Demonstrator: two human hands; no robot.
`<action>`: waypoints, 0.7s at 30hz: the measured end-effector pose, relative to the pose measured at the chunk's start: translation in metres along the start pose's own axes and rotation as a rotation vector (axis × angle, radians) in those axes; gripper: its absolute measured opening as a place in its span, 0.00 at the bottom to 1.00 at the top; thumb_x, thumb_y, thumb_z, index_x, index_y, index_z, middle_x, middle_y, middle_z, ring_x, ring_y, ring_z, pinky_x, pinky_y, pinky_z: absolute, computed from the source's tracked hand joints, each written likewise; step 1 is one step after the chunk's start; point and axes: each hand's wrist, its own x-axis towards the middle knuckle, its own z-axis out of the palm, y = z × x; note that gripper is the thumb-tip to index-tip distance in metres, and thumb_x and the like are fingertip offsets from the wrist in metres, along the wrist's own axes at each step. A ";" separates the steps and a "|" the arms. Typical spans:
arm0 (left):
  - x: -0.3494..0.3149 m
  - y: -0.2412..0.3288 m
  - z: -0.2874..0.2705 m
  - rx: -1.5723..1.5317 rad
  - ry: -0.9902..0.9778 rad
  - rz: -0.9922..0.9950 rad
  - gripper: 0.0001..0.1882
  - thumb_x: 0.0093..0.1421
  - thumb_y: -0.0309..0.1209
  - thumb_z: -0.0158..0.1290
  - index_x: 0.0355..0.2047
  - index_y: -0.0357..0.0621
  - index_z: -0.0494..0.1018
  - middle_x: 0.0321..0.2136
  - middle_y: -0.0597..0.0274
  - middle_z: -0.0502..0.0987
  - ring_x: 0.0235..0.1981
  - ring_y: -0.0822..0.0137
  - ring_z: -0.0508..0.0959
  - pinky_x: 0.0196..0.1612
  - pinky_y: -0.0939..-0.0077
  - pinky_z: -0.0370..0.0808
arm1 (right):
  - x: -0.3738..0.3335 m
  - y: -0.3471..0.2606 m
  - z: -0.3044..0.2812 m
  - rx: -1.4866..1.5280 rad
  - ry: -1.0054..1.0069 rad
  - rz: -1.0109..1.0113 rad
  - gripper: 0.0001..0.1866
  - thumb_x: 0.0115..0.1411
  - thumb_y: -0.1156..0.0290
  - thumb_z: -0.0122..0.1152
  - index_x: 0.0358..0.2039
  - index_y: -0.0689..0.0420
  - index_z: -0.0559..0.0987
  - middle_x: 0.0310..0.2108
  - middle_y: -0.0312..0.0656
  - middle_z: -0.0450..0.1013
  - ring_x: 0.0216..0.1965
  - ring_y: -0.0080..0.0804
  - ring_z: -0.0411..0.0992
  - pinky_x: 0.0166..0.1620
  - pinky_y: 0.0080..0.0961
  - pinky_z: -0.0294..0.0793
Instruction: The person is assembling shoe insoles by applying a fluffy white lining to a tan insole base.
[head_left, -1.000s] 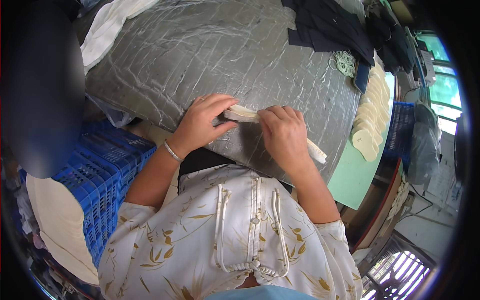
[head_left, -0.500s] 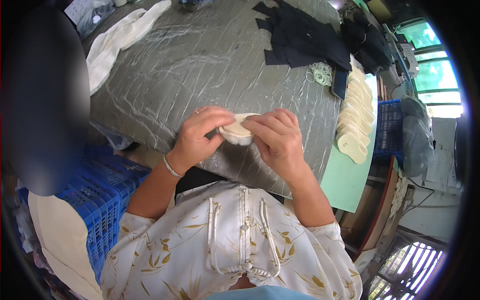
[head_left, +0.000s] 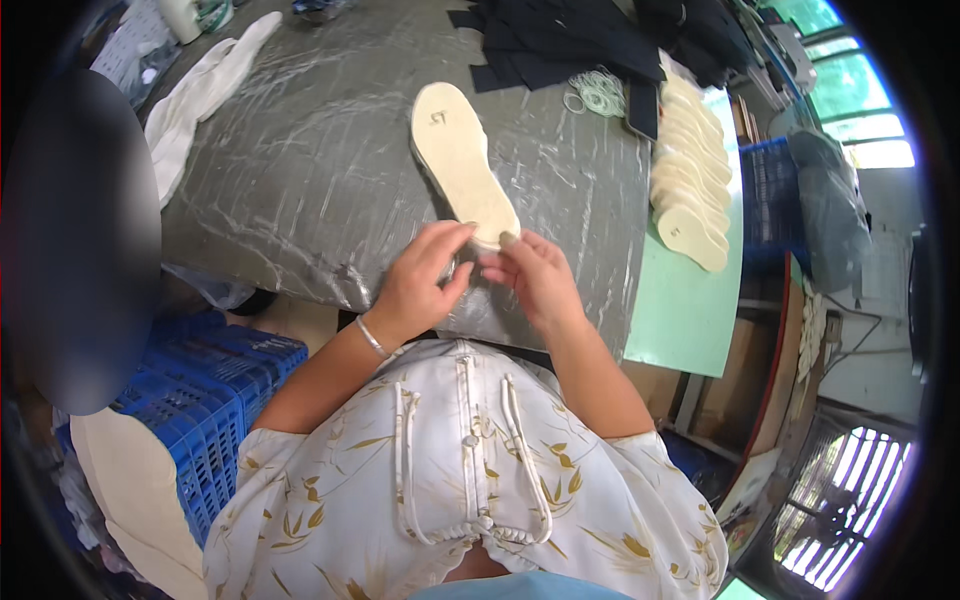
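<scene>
A cream insole [head_left: 455,160] with a dark mark at its far end lies lengthwise on the plastic-covered table, its narrower end toward me. My left hand [head_left: 425,270] touches the left side of that near end with its fingertips; the thumb is apart from them and off the insole. At the right corner of the same end, my right hand [head_left: 542,278] pinches the edge, thumb on top. Its other fingers are curled below, partly hidden.
Several overlapping cream insoles [head_left: 690,170] lie in a row on a green sheet [head_left: 685,325] at right. Beyond are pale green rubber bands [head_left: 600,93], a dark phone-like slab [head_left: 642,110] and black fabric pieces [head_left: 570,40]. White cloth [head_left: 205,95] lies far left; blue crates [head_left: 200,420] stand below.
The cream piece was held up curled between both hands; now it lies stretched out flat, away from me. My left thumb has come off it, and the view has shifted slightly.
</scene>
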 end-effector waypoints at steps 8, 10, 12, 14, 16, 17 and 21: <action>0.012 -0.029 0.022 -1.184 -0.090 -1.147 0.22 0.66 0.40 0.49 0.52 0.35 0.65 0.48 0.46 0.73 0.49 0.54 0.76 0.50 0.62 0.75 | 0.011 -0.019 -0.067 0.089 -0.045 0.051 0.08 0.61 0.75 0.54 0.40 0.66 0.75 0.32 0.41 0.76 0.28 0.25 0.76 0.33 0.21 0.79; 0.026 -0.029 0.037 -1.227 -0.139 -1.159 0.22 0.65 0.42 0.50 0.51 0.37 0.66 0.47 0.48 0.74 0.49 0.55 0.76 0.51 0.61 0.75 | 0.008 -0.022 -0.081 0.071 -0.095 0.070 0.08 0.61 0.75 0.54 0.39 0.66 0.76 0.31 0.42 0.76 0.27 0.25 0.75 0.33 0.21 0.79; 0.042 -0.028 0.055 -1.350 -0.153 -1.146 0.21 0.63 0.41 0.54 0.50 0.39 0.68 0.46 0.52 0.74 0.47 0.59 0.76 0.49 0.64 0.75 | 0.002 -0.025 -0.096 0.027 -0.135 0.099 0.08 0.62 0.74 0.55 0.37 0.66 0.76 0.30 0.42 0.76 0.26 0.25 0.75 0.32 0.21 0.79; 0.039 -0.039 0.074 -1.241 -0.130 -1.147 0.17 0.64 0.34 0.53 0.50 0.39 0.69 0.43 0.58 0.76 0.44 0.64 0.77 0.47 0.67 0.76 | -0.001 -0.033 -0.103 -0.073 -0.127 0.146 0.11 0.62 0.71 0.56 0.41 0.64 0.76 0.33 0.41 0.76 0.30 0.24 0.75 0.34 0.20 0.78; 0.037 -0.036 0.092 -1.196 -0.070 -1.077 0.15 0.64 0.32 0.51 0.49 0.39 0.69 0.43 0.59 0.76 0.43 0.66 0.78 0.47 0.69 0.76 | -0.002 -0.035 -0.104 -0.217 0.001 0.042 0.15 0.63 0.68 0.56 0.47 0.64 0.75 0.38 0.40 0.76 0.37 0.25 0.75 0.39 0.23 0.78; 0.038 -0.025 0.099 -1.219 -0.022 -1.073 0.14 0.65 0.32 0.51 0.48 0.39 0.69 0.43 0.58 0.76 0.44 0.66 0.78 0.46 0.70 0.77 | -0.003 -0.036 -0.107 -0.236 -0.027 -0.022 0.17 0.63 0.68 0.56 0.49 0.63 0.74 0.41 0.39 0.75 0.40 0.24 0.74 0.41 0.23 0.77; 0.031 0.000 0.103 -1.018 -0.286 -1.231 0.14 0.66 0.35 0.50 0.45 0.38 0.71 0.38 0.56 0.79 0.37 0.65 0.81 0.39 0.71 0.79 | 0.012 -0.046 -0.132 -0.376 -0.196 -0.125 0.17 0.63 0.69 0.56 0.50 0.62 0.75 0.40 0.36 0.76 0.39 0.21 0.73 0.42 0.20 0.76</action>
